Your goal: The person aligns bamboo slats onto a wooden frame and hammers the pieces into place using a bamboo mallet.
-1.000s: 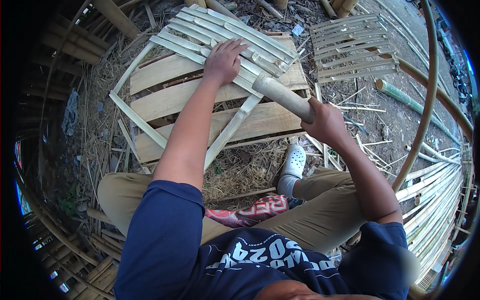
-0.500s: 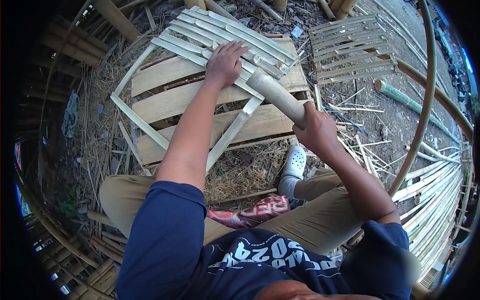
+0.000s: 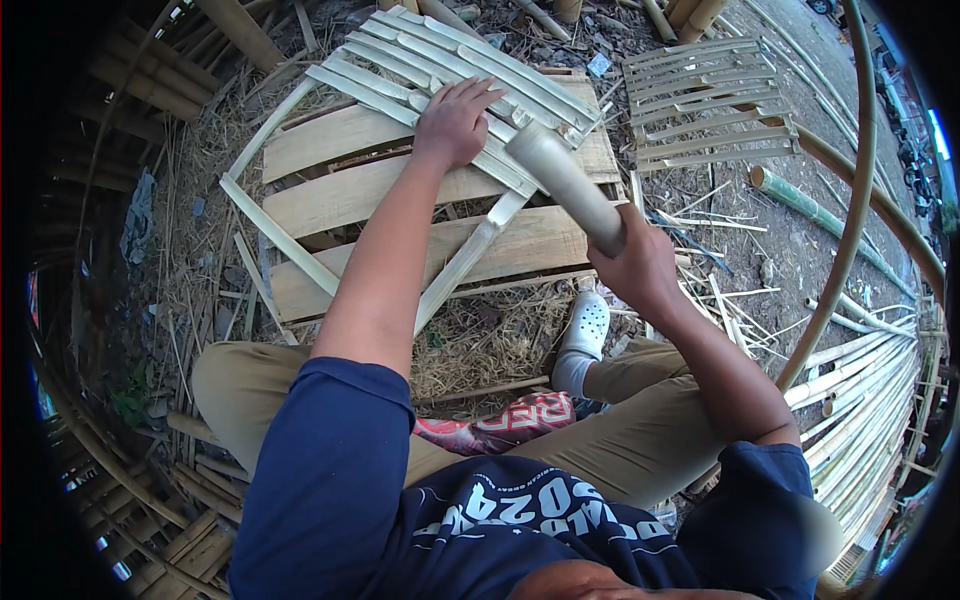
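Note:
A frame of split bamboo slats (image 3: 385,62) lies on a wooden pallet (image 3: 345,208), its slats set side by side across the far part. My left hand (image 3: 455,125) rests on the slats with its fingers stretched out. My right hand (image 3: 637,260) is wrapped round the lower end of a short, thick bamboo piece (image 3: 568,188), tilted with its far end up and to the left. That end is just right of my left hand, over the slats; whether it touches them I cannot tell. Two bare bamboo strips (image 3: 468,258) of the frame reach toward me.
A second slatted bamboo panel (image 3: 705,105) lies on the ground at the far right. Beside it are a green bamboo pole (image 3: 830,215) and a curved upright pole (image 3: 858,190). Many split strips (image 3: 865,400) are piled at right. A white clog (image 3: 588,325) is near the pallet.
The far end of the bamboo piece in my right hand has swung slightly up and to the right. My left hand stays on the slats.

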Demonstrator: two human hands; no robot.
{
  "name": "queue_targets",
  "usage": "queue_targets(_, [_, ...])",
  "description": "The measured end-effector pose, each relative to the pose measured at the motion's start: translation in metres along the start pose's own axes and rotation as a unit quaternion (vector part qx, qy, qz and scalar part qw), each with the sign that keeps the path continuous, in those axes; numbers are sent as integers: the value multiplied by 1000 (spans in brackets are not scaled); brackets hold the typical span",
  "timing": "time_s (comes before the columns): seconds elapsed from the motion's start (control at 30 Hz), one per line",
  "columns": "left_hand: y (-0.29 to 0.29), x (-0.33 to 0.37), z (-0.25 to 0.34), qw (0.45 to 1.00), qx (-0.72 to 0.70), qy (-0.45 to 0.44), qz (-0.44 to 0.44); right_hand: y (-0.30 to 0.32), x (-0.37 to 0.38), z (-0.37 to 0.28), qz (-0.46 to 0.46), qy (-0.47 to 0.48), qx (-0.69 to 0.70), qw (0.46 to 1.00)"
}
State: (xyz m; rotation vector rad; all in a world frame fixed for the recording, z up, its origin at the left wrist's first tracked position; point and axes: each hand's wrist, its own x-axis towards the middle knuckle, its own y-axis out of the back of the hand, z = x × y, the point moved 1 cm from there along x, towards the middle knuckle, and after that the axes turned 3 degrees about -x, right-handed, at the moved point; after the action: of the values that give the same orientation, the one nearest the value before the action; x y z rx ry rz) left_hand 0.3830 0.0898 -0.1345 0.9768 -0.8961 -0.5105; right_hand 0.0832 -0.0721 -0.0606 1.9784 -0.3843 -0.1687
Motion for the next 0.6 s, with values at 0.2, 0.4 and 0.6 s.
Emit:
queue_targets(0.2, [-2, 1, 0, 1000, -4, 1, 5, -7, 3, 8, -70, -1, -114, 991])
queue_targets(0.4, [-1, 3, 3, 1000, -2, -6, 7, -1, 1, 8, -64, -3, -96, 993])
queue_targets(0.6, [-1, 1, 3, 1000, -5, 0, 6, -6, -1, 9, -65, -4, -91, 994])
